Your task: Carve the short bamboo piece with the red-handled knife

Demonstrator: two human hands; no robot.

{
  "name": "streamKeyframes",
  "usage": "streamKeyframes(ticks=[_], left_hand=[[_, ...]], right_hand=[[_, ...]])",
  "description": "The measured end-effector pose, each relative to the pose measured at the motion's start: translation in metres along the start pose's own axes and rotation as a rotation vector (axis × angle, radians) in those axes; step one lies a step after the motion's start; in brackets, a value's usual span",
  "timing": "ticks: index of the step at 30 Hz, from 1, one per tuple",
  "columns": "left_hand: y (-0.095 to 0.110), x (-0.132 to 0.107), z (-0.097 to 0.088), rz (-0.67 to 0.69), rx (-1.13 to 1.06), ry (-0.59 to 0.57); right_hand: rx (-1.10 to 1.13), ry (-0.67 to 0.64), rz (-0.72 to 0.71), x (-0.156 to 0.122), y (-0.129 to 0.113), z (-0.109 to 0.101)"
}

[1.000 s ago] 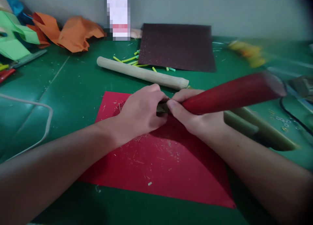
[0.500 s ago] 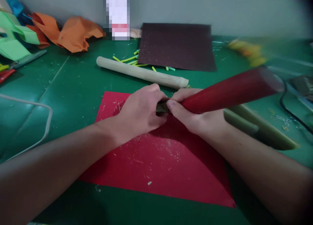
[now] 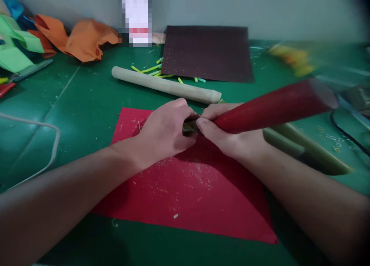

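Note:
My right hand (image 3: 228, 127) is closed at the narrow end of a tool with a thick, dark red handle (image 3: 277, 106), which slants up to the right. The thumb presses on a short dark piece (image 3: 190, 127) showing between my hands. I cannot tell whether this is the tool's blade or a separate piece. My left hand (image 3: 167, 123) is curled beside it, fingers bent underneath and mostly hidden; what they grip is unclear. Both hands are over a red sheet (image 3: 185, 196) strewn with fine shavings and a small pale chip (image 3: 175, 216).
Behind my hands lies a pale bamboo stick (image 3: 164, 85), near a dark sheet (image 3: 208, 54) and thin yellow-green sticks (image 3: 152, 69). Green bamboo pieces (image 3: 309, 150) rest beyond my right forearm. Crumpled orange paper (image 3: 83, 40) is at back left; a white cable (image 3: 54, 146) curves at left.
The view has shifted very slightly. Both hands and the red-handled tool keep nearly the same pose, with a little more of the dark piece showing between them.

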State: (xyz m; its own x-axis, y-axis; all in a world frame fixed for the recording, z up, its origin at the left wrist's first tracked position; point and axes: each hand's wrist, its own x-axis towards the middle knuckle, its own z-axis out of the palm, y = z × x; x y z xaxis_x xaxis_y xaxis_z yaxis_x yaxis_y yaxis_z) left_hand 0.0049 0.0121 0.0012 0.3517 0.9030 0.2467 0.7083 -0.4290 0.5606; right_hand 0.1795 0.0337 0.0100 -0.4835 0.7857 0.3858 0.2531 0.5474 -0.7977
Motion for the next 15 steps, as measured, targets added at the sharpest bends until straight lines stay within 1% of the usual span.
streamKeyframes(ticks=[4,7,9,10,13,15], left_hand=[[0.0003,-0.0011,0.0002,-0.003,-0.001,0.0],[-0.0005,-0.0022,0.0014,-0.006,0.009,0.01],[-0.0011,-0.0023,0.0018,-0.007,0.019,0.016],[-0.0012,-0.0021,0.0017,-0.009,0.019,0.015],[-0.001,-0.0012,0.0005,-0.008,-0.001,0.001],[-0.0005,-0.0007,-0.0002,0.003,-0.002,0.003]], right_hand=[[-0.009,0.033,-0.002,-0.0005,0.0031,0.0025],[0.01,0.15,-0.017,0.001,0.0067,0.0048],[0.026,0.184,-0.016,0.0023,0.0067,0.0047],[0.03,0.165,-0.011,0.0027,0.0058,0.004],[0.006,0.04,0.031,0.0019,0.0011,0.0006],[-0.008,0.009,0.042,0.0002,-0.0013,-0.0008]])
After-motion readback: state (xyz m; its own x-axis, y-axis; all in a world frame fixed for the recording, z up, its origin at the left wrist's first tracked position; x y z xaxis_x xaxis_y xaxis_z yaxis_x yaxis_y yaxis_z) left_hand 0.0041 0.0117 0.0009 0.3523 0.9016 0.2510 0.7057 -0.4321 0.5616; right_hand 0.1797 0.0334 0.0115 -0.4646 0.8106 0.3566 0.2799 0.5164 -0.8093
